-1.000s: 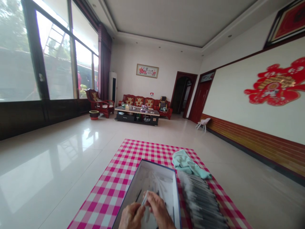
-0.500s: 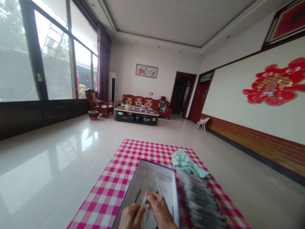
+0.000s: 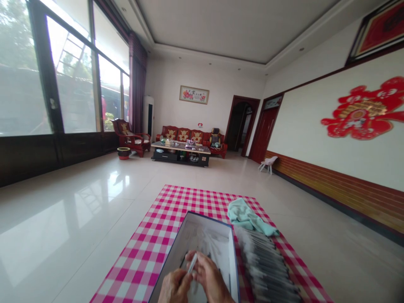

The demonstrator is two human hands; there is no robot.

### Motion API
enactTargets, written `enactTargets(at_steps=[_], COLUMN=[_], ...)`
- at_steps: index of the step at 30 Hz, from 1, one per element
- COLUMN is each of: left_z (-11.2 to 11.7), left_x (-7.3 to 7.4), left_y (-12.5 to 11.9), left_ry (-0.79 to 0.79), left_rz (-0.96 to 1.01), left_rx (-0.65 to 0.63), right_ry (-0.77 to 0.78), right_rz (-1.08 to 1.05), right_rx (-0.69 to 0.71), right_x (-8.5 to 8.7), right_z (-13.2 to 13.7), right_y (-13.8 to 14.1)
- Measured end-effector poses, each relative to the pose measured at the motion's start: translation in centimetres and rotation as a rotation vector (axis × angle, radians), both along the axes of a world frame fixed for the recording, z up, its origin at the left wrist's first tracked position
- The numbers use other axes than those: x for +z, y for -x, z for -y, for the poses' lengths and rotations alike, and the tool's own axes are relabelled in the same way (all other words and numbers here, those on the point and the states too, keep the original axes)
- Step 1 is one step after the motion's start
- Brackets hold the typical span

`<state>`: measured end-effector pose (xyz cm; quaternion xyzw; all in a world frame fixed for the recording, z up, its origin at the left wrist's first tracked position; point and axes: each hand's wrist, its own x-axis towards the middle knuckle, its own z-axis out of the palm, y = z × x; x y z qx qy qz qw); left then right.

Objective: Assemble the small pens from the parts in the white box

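Observation:
A slim whitish, see-through tube-like piece (image 3: 192, 262) is held over a shallow white box with a dark blue rim (image 3: 209, 217). My left hand (image 3: 174, 286) pinches its lower end between thumb and fingers. Curled round its upper part are the fingers of my right hand (image 3: 208, 275). What exactly the piece is, I cannot make out. Inside the box lie clear plastic pieces (image 3: 213, 244) and a few thin dark sticks, partly hidden by my hands.
Right of the box, a row of dark, pen-like sticks in clear wrapping (image 3: 268, 265) lies on the pink checked tablecloth (image 3: 139, 252). A mint-green cloth (image 3: 248, 216) is crumpled behind them. Farther off stand a low coffee table (image 3: 179, 153) and a red wooden sofa (image 3: 173, 131).
My right fingers have shifted from pinching the piece's tip to curling behind it, so more of the piece shows. My left hand stays nearly in place.

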<state>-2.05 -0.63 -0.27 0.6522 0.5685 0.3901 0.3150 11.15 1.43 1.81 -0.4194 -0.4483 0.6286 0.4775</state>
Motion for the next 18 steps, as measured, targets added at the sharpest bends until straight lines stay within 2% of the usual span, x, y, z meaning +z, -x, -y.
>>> enactTargets(at_steps=[3,6,14,18], left_z=[-0.1,-0.2,-0.1,-0.2], left_x=[-0.2,-0.4,-0.2,0.0], left_y=[0.0,0.0,0.0,-0.2], left_ry=[0.029,0.028,0.018,0.062], left_rz=[0.028,0.023,-0.019,0.016], left_rx=[-0.017,-0.01,-0.002,-0.029], right_ry=[-0.039,-0.041,-0.033,-0.029], right_rz=[-0.002,0.026,0.092,0.096], right_rx=[0.021,-0.02,-0.137,-0.097], right_x=[0.9,1.3,0.5,1.2], right_z=[0.3,0.5,0.2,0.6], right_y=[0.0,0.2,0.3,0.3])
